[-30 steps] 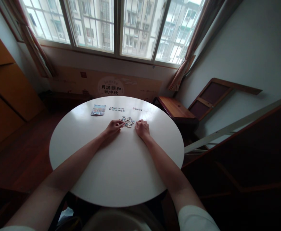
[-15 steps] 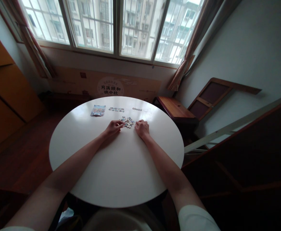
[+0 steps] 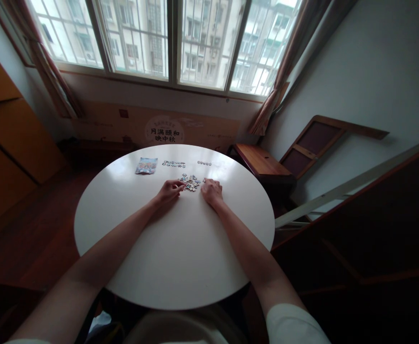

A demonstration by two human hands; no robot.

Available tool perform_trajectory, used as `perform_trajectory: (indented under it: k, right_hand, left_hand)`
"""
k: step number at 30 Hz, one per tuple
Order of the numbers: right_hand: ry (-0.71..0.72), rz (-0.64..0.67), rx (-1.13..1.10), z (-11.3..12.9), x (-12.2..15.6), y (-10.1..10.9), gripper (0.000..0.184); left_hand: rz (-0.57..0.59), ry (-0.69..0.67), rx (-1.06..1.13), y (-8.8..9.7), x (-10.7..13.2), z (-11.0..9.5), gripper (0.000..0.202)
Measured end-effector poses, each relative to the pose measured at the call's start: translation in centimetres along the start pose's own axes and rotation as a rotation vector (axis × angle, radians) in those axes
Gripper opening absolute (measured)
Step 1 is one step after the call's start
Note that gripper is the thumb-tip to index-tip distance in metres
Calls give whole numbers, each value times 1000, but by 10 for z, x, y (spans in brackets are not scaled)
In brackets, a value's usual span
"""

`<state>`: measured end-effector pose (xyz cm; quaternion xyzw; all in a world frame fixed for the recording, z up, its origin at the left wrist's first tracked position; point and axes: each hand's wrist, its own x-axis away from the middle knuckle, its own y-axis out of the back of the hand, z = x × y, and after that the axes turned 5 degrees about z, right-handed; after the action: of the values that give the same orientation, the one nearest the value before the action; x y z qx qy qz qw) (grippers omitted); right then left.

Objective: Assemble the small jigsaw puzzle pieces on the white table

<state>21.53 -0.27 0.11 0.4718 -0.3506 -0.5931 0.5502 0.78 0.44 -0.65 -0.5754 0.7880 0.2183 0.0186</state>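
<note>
A loose pile of small jigsaw puzzle pieces [image 3: 191, 182] lies on the white round table [image 3: 181, 258] between my hands. My left hand [image 3: 170, 190] is at the pile's left edge, thumb and forefinger pinched on a puzzle piece. On the other side my right hand [image 3: 212, 190] rests on the tabletop, its fingers curled, with a puzzle piece [image 3: 204, 180] showing at the fingertips. Beyond the pile, puzzle pieces in two rows [image 3: 174, 164] lie at the left, and a short single row [image 3: 204, 163] at the right.
A colourful printed picture sheet or packet [image 3: 147, 166] lies at the table's far left. Behind the table's right edge stands a wooden stool or bench [image 3: 259, 160]. A folded wooden chair [image 3: 313, 141] leans at the right wall, and barred windows [image 3: 173, 43] are ahead.
The view has tilted very slightly. At my right fingertips a puzzle piece shows more plainly; both hands stay in nearly the same place.
</note>
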Motion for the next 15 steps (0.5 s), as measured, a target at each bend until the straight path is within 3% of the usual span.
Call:
perform_trajectory:
  k: [3, 6, 10, 15]
  right_hand:
    - [-70, -51, -54, -3, -2, -1, 52]
    - [-114, -67, -48, -3, -2, -1, 48]
    - [-44, 0, 12, -1, -2, 0, 37]
    - [-47, 41, 52, -3, -12, -1, 38]
  left_hand:
    - [4, -3, 7, 0, -1, 2, 30]
    - [0, -10, 9, 0, -1, 2, 30]
    - [-2, -17, -4, 0, 0, 0, 29]
    - [2, -28, -42, -2, -1, 0, 28]
